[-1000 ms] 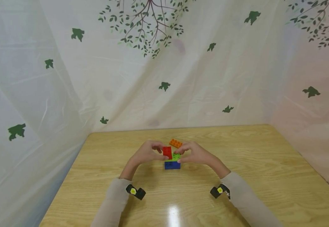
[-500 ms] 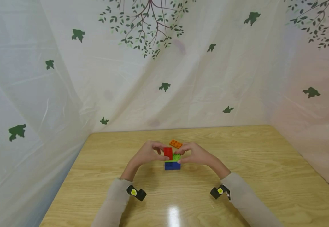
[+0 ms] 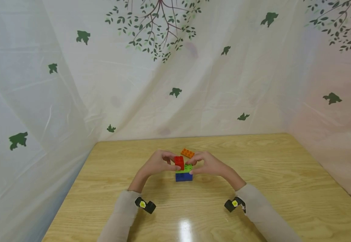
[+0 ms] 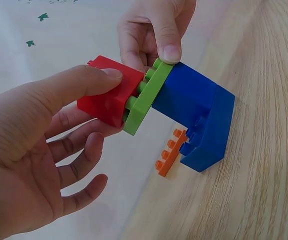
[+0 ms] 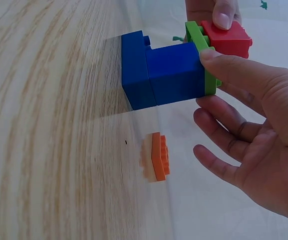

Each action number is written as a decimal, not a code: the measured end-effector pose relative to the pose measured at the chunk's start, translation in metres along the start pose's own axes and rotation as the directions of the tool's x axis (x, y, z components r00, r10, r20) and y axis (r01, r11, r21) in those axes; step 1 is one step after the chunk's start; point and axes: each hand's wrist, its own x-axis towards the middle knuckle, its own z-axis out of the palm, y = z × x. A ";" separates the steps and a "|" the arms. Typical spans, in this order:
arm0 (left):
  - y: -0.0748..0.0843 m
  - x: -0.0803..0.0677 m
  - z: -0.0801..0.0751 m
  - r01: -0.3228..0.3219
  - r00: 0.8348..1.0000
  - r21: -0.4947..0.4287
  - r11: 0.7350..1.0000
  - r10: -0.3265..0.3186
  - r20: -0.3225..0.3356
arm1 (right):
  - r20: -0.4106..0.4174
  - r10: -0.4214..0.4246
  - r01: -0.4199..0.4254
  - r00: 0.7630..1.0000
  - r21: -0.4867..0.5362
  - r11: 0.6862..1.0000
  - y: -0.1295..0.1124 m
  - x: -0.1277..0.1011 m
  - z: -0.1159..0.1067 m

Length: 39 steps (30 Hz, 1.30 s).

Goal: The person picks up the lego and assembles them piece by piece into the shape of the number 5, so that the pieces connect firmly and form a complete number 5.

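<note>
- Left hand (image 3: 157,164): grip pinches the red brick (image 3: 179,162), seated on the green plate (image 3: 187,168).
- Right hand (image 3: 209,164): grip pinches the green plate atop the blue block (image 3: 183,176) on the worktop (image 3: 254,188).
- Orange plate (image 3: 187,153) lies just behind.

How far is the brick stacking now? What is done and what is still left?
Done: the green plate sits on the blue bricks. In hand: the left hand holds the red brick on the plate's studs, while the right hand pinches the plate. Left: the orange plate lies apart on the table.
</note>
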 end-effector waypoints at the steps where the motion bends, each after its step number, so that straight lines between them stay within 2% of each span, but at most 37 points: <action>1: 0.000 0.000 0.000 0.004 1.000 0.001 1.000 -0.004 0.002 | 0.000 0.002 -0.002 1.000 0.002 1.000 0.000 0.000 0.000; 8: 0.000 0.000 -0.001 0.007 1.000 -0.012 1.000 -0.007 0.007 | 0.001 0.007 -0.007 1.000 0.006 1.000 -0.001 0.000 0.000; 21: 0.003 -0.001 -0.002 0.021 1.000 0.020 1.000 -0.021 -0.001 | -0.003 0.017 -0.017 1.000 -0.008 1.000 0.002 0.001 0.000; 32: 0.002 -0.001 -0.002 0.008 1.000 0.021 1.000 -0.008 -0.004 | -0.004 0.022 -0.022 1.000 -0.004 1.000 -0.001 0.000 0.000; 39: 0.001 -0.001 -0.002 -0.024 1.000 0.034 0.999 0.024 0.009 | 0.000 0.016 -0.016 1.000 -0.003 1.000 0.000 0.000 0.001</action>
